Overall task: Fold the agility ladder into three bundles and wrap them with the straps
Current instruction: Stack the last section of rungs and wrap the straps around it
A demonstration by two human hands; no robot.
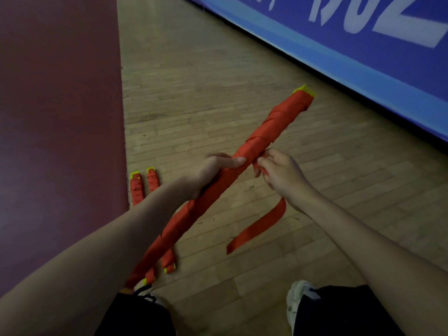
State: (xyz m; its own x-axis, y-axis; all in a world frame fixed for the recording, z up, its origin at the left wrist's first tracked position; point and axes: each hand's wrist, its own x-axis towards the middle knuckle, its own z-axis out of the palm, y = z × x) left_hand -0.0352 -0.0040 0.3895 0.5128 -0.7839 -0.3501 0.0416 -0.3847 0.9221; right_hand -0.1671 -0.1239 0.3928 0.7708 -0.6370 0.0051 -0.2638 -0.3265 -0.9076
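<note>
In the head view, the long ladder bundle (266, 127) is held slantwise above the wooden floor (194, 81), its middle gripped by the curled fingers (235, 161) of the left hand (213, 170). The red strap (258, 225) is pinched just beside it by the right hand (278, 173), its tail hanging loose. Two wrapped bundles (137, 189) are seen side by side on the floor.

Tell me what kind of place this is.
Probably an indoor sports hall: a wooden strip floor, a blue banner with large white lettering along its edge, and an agility ladder bundle.
</note>
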